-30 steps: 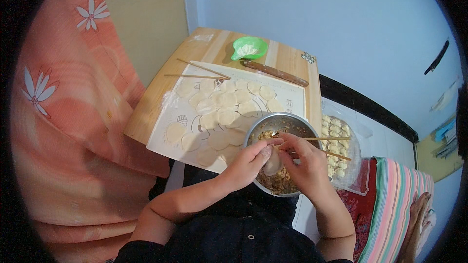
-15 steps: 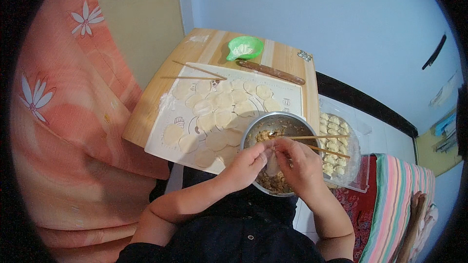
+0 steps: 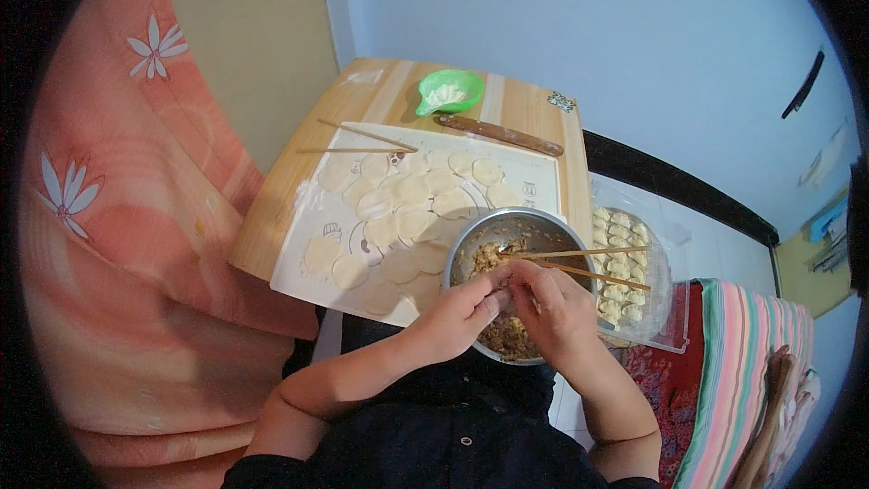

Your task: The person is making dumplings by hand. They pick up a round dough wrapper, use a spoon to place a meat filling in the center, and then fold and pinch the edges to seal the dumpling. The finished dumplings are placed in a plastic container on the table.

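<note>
Above a steel bowl my left hand and my right hand meet, thumbs and fingertips pinched together. Between them is a dumpling, now almost wholly hidden by the fingers. Minced filling lies in the bowl below. A pair of chopsticks rests in the bowl, their ends sticking out to the right past its rim. Left of the bowl, many round dough wrappers, some overlapping, are spread on a white mat.
On the wooden table are a green dish of flour, a rolling pin and another pair of chopsticks. To the right stands a clear tray with rows of dumplings. An orange curtain hangs at left.
My fingers have drawn closer together, and the pale dough that showed between them is now mostly covered. The view has shifted slightly; the table things stay put.
</note>
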A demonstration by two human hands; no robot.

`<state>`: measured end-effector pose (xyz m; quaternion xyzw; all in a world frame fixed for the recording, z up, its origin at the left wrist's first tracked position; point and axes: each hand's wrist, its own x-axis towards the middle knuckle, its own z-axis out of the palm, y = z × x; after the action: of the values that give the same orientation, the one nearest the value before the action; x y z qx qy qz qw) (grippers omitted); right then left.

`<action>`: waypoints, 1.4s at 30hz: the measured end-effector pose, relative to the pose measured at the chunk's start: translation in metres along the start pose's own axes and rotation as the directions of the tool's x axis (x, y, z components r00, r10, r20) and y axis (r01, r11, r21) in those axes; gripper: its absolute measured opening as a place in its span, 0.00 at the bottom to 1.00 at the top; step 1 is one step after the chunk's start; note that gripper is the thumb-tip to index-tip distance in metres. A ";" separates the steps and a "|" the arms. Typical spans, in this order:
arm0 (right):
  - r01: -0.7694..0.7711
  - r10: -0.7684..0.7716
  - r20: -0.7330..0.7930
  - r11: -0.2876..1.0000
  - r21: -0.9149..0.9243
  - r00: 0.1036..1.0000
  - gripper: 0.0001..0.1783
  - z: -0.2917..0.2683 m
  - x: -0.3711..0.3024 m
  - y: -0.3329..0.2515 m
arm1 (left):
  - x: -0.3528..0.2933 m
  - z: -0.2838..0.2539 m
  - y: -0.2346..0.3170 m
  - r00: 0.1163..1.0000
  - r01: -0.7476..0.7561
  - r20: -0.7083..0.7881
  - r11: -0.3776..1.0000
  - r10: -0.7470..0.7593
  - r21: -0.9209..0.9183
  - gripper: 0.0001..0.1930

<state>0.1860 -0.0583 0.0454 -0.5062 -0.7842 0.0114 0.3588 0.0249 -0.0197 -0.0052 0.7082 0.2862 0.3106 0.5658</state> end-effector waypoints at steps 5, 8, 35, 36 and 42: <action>-0.106 0.121 -0.098 0.984 0.144 0.988 0.21 0.003 -0.007 0.002 | 0.004 -0.002 0.010 0.995 0.075 -0.041 0.955 -0.090 -0.288 0.18; -0.144 0.157 -0.048 0.967 0.212 0.986 0.21 0.002 -0.007 0.003 | 0.004 0.001 0.010 0.994 0.077 -0.039 0.906 -0.102 -0.415 0.18; -0.202 0.248 -0.117 0.929 0.310 0.962 0.23 0.005 -0.014 0.003 | 0.005 0.001 0.009 0.988 -0.081 -0.135 0.996 0.075 -0.039 0.19; -0.195 0.234 -0.123 0.944 0.266 0.964 0.23 0.005 -0.014 0.003 | 0.004 0.001 0.009 0.986 -0.113 -0.119 0.993 0.115 0.020 0.18; -0.207 0.261 -0.172 0.937 0.281 0.950 0.23 0.008 -0.015 0.001 | 0.003 0.006 0.012 0.975 -0.140 -0.178 0.990 0.135 -0.014 0.18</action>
<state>0.1855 -0.0671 0.0310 -0.5434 -0.6682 0.1043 0.4973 0.0319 -0.0229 0.0058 0.6883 0.2813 0.4145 0.5247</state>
